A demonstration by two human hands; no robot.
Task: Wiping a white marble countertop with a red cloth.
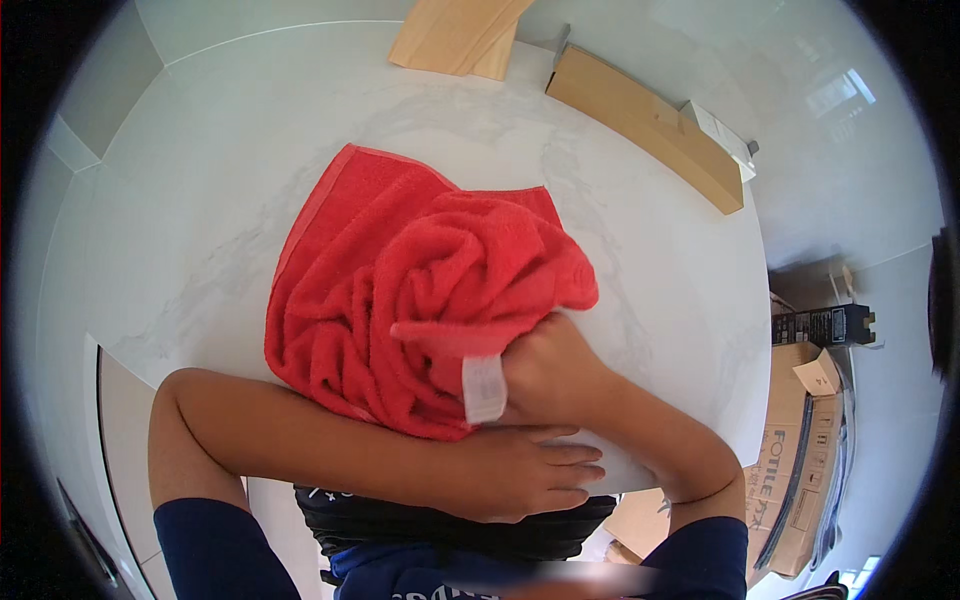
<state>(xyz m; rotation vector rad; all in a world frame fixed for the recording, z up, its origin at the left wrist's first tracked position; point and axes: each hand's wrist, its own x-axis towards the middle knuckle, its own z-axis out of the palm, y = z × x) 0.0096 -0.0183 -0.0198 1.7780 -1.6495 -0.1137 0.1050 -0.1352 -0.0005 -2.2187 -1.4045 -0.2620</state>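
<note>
A red terry towel [420, 285] lies crumpled in folds on the white marbled countertop [225, 150], with a white tag hanging from its near right side. My right hand [551, 371] is closed on the towel near that tag; its fingertips are hidden by the cloth. My left forearm crosses in front of me along the towel's near edge. My left hand [547, 472] rests by the counter's near edge, just below the right wrist, fingers spread and nothing visible in it.
Wooden boards [457, 37] stand at the counter's far edge. A long cardboard box [645, 124] and a white box [716, 139] lie at the far right. Beyond the right edge are flattened cardboard cartons [780, 465] and a black box [821, 326].
</note>
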